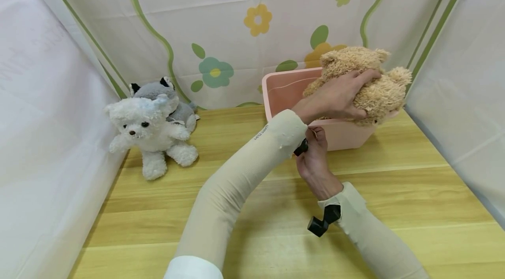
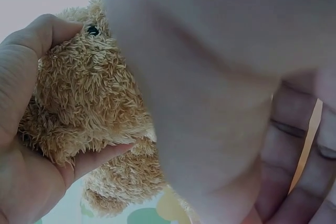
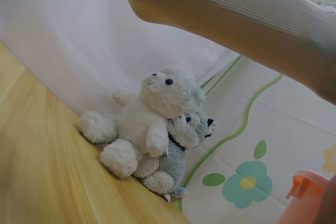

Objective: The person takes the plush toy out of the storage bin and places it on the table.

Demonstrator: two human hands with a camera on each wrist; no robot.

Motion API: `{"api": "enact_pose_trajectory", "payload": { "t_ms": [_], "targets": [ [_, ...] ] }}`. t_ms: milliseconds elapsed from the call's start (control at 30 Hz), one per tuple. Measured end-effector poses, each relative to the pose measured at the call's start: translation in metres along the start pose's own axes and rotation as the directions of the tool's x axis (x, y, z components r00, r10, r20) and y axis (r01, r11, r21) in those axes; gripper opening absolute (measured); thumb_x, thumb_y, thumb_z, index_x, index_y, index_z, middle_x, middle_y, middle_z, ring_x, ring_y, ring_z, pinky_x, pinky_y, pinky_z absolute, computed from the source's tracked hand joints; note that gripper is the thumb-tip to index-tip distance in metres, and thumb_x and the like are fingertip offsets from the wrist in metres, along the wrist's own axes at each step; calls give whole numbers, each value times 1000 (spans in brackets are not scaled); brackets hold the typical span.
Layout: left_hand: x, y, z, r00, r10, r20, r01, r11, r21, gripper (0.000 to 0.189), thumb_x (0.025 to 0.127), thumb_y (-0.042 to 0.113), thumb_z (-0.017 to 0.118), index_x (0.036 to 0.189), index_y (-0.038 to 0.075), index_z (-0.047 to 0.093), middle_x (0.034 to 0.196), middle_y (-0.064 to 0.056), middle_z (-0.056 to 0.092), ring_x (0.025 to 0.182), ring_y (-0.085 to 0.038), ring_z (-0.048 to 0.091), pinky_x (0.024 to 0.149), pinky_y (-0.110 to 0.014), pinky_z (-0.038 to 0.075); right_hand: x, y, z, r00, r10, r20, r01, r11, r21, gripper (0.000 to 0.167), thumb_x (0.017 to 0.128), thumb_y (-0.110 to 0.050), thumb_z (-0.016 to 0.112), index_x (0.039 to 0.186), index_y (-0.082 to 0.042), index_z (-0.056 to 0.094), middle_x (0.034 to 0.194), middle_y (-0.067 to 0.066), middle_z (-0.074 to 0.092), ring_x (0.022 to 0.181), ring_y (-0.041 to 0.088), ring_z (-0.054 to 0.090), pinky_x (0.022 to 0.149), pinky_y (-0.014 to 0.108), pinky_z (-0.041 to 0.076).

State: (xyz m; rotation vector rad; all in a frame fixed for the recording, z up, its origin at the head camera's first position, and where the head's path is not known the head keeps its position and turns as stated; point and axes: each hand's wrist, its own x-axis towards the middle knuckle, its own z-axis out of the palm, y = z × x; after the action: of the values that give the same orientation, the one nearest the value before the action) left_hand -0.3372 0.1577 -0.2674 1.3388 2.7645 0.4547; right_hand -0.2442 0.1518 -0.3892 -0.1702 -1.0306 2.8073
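My left hand (image 1: 343, 94) grips a curly tan teddy bear (image 1: 380, 94) over the right part of a pink bin (image 1: 345, 135). In the left wrist view, the thumb and fingers lie on either side of the teddy bear (image 2: 94, 87), with one dark eye showing. Below the left forearm, my right hand (image 1: 315, 158) pinches the edge of the left sleeve cuff (image 1: 301, 122), beside the black wrist camera (image 1: 301, 147). That right hand (image 2: 210, 119) looms blurred and close in the left wrist view, hiding part of the bear.
At the left, a white plush bear (image 1: 147, 132) sits on the wooden table (image 1: 177, 209), in front of a grey-and-white plush toy (image 1: 155, 90). A flowered cloth (image 1: 221, 11) hangs behind, with white cloth on both sides.
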Motion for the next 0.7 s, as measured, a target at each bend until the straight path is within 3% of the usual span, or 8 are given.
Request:
{"api": "enact_pose_trajectory", "payload": {
  "t_ms": [700],
  "targets": [
    [-2, -7, 3, 998, -11, -57, 8, 999, -48, 84, 87, 46, 70, 155, 32, 23, 155, 13, 37, 134, -5, 45, 103, -21, 41, 1, 0, 0, 1000, 18, 15, -18, 1000, 11, 15, 102, -11, 51, 87, -15, 47, 67, -3, 51, 43, 7, 40, 41, 21, 33]
  ]
}}
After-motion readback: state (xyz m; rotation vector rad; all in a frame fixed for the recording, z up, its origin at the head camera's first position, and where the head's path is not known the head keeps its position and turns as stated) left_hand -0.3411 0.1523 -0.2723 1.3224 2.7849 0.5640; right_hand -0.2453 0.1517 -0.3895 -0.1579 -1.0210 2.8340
